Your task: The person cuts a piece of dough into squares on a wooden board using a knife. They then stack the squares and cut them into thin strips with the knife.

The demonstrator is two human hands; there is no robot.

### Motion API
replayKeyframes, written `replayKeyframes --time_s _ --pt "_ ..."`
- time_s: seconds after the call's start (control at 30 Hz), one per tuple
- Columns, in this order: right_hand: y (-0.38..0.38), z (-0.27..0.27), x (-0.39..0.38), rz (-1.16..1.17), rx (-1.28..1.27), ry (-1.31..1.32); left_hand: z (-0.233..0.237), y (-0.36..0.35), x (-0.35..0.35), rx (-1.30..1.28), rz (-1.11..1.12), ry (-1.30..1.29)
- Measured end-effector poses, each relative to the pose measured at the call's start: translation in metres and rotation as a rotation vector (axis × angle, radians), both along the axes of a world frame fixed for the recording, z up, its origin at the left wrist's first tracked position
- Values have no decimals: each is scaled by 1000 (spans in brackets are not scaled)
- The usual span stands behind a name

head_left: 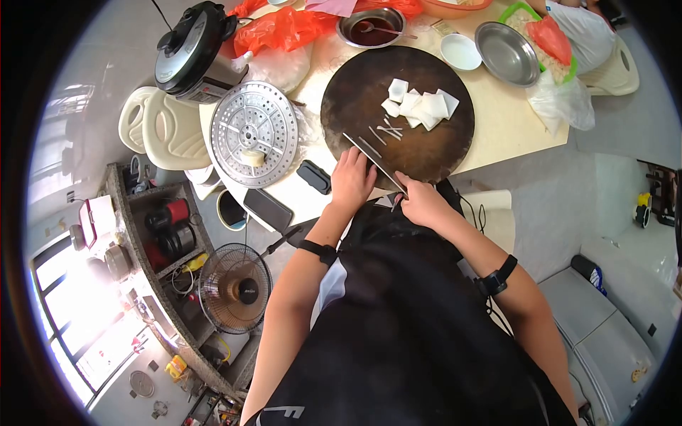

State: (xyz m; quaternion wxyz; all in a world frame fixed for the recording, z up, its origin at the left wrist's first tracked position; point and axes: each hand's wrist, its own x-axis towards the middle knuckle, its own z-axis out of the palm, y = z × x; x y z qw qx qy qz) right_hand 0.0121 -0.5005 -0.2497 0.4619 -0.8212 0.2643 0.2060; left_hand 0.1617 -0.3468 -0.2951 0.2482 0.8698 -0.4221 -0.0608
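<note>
My right hand is closed round the handle of a kitchen knife, whose blade is seen nearly edge-on over the near left part of a round dark chopping board. Beside the blade, my left hand rests at the board's near edge with its fingers bent and close together. What lies under those fingertips is hidden. Just beyond the blade are several thin white strips. Farther back on the board sits a loose pile of flat white slices.
Left of the board lie a perforated metal steamer plate, a black case and a phone. An electric pressure cooker stands behind them. Bowls, including a steel bowl, line the far side. Another person's sleeve shows far right.
</note>
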Motion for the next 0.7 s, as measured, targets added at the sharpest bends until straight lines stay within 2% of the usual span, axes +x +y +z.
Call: replayKeyframes --time_s 0.23,0.27,0.37,0.47,0.6,0.7 --pt "-2 4 3 -12 -13 62 -1 -2 -8 22 20 21" --pt "-6 -24 -3 41 -82 -57 -1 -1 -10 9 21 20" --pt "-32 -6 11 -36 322 196 5 2 -15 -22 40 51" --pt "-52 -13 2 -190 546 175 1 1 -12 -57 60 37" --pt "-59 -3 -8 -366 712 93 2 4 -14 -55 80 28" --pt "-55 13 -4 -313 635 50 1 2 -15 -68 123 47"
